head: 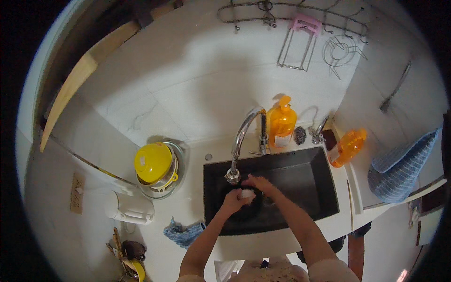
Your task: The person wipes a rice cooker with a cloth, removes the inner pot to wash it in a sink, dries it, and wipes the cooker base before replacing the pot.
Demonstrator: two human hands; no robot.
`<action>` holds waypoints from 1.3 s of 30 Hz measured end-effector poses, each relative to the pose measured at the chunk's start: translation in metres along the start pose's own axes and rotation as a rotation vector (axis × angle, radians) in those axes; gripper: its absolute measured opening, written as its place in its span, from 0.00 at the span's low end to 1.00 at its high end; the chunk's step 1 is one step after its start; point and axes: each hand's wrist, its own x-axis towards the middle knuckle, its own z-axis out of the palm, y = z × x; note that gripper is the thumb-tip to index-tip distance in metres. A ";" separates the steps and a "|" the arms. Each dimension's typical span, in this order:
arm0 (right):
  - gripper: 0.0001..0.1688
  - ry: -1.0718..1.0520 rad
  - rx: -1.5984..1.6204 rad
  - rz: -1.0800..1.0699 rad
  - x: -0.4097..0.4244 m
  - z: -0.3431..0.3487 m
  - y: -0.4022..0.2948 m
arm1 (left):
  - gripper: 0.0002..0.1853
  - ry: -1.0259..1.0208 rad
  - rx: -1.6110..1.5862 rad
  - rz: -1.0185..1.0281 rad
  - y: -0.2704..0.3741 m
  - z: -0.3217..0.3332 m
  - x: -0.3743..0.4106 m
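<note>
My left hand (232, 202) is inside the dark sink (289, 172), closed around a small whitish object (247, 194) that I cannot identify, perhaps a cloth or sponge. Just right of it and a little higher, my right hand (260, 185) reaches in with its fingertips below the faucet's nozzle (232, 175). Whether those fingers hold anything is hard to see. Beneath both hands lies a round dark shape (243, 213), maybe a pan or bowl, its edges lost against the sink. The chrome gooseneck faucet (243, 130) arches over from behind.
An orange pump bottle (282, 123), a steel scourer (300, 135) and another orange bottle (348, 148) stand around the sink. Left on the counter are a yellow bowl (153, 162) on stacked dishes, a white kettle (130, 208) and a blue cloth (185, 233). Wire hooks (246, 21) hang above.
</note>
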 end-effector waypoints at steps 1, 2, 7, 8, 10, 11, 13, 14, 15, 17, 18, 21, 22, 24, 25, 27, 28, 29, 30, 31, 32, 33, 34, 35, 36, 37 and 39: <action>0.30 0.017 -0.038 0.089 -0.008 0.002 0.007 | 0.16 0.064 -0.195 0.014 0.000 0.001 -0.003; 0.32 0.035 -0.074 0.177 -0.015 0.003 0.013 | 0.15 0.126 -0.390 0.029 -0.003 0.005 -0.004; 0.37 0.040 -0.032 -0.002 -0.018 -0.012 0.085 | 0.13 0.315 -0.929 0.150 0.046 0.027 -0.002; 0.38 0.014 0.040 -0.010 -0.026 -0.016 0.088 | 0.13 0.344 -0.917 0.145 0.057 0.031 -0.007; 0.42 -0.137 0.508 0.213 -0.061 0.020 0.033 | 0.14 0.472 -0.835 0.114 0.044 0.033 -0.019; 0.43 -0.159 0.662 0.257 -0.063 0.019 0.028 | 0.15 0.507 -0.762 0.136 0.042 0.040 -0.015; 0.45 -0.205 0.979 0.343 -0.069 0.018 0.026 | 0.16 0.552 -0.473 0.259 0.046 0.052 -0.015; 0.42 -0.206 1.058 0.299 -0.072 0.019 0.024 | 0.18 0.570 -0.257 0.352 0.048 0.055 -0.020; 0.40 -0.201 1.086 0.224 -0.071 0.023 0.024 | 0.19 0.592 -0.035 0.439 0.047 0.056 -0.027; 0.38 -0.168 1.142 0.059 -0.064 0.024 0.039 | 0.24 0.433 0.198 0.657 0.039 0.056 -0.034; 0.24 -0.180 1.118 0.076 -0.054 0.005 0.069 | 0.27 0.340 0.309 0.787 0.042 0.056 -0.030; 0.15 -0.193 0.883 0.199 -0.058 0.002 0.069 | 0.31 0.125 0.048 0.670 0.043 0.032 -0.055; 0.13 -0.254 0.853 0.225 -0.063 -0.003 0.064 | 0.32 0.140 0.187 0.689 0.049 0.021 -0.059; 0.10 -0.369 0.793 0.290 -0.078 -0.015 0.040 | 0.34 0.162 0.456 0.712 0.058 0.002 -0.062; 0.09 -0.473 0.671 0.302 -0.075 -0.020 0.032 | 0.34 0.147 0.591 0.757 0.056 -0.001 -0.054; 0.08 -0.672 0.421 0.326 -0.070 -0.026 0.015 | 0.34 0.115 0.860 0.845 0.052 -0.001 -0.035; 0.08 -0.678 0.269 0.332 -0.069 -0.024 -0.001 | 0.35 0.156 0.893 0.905 0.056 -0.004 -0.028; 0.08 -0.692 0.113 0.339 -0.071 -0.015 -0.022 | 0.35 0.200 0.927 0.954 0.060 -0.010 -0.023; 0.08 -0.699 -0.041 0.342 -0.072 -0.014 -0.035 | 0.35 0.244 0.960 1.008 0.065 -0.015 -0.016; 0.09 -0.751 -0.257 0.107 -0.065 -0.024 -0.033 | 0.31 0.144 0.911 0.880 0.075 -0.014 -0.005; 0.09 -0.790 -0.472 -0.130 -0.055 -0.036 -0.029 | 0.28 0.045 0.861 0.751 0.086 -0.011 0.008; 0.10 -0.743 -0.598 -0.167 -0.051 -0.040 -0.029 | 0.25 -0.054 0.806 0.610 0.087 -0.004 0.018; 0.11 -0.709 -0.730 -0.208 -0.050 -0.037 -0.042 | 0.22 0.024 0.757 0.578 0.081 0.001 0.022; 0.11 -0.583 -0.774 -0.049 -0.051 -0.030 -0.053 | 0.19 0.102 0.709 0.548 0.075 0.006 0.027; 0.12 -0.450 -0.811 0.106 -0.057 -0.022 -0.067 | 0.16 0.179 0.663 0.519 0.069 0.009 0.033; 0.10 -0.286 -0.935 0.041 -0.061 -0.018 -0.069 | 0.14 0.187 0.642 0.511 0.065 0.013 0.037; 0.07 0.067 -1.163 -0.092 -0.067 -0.017 -0.072 | 0.12 0.202 0.603 0.509 0.066 0.014 0.045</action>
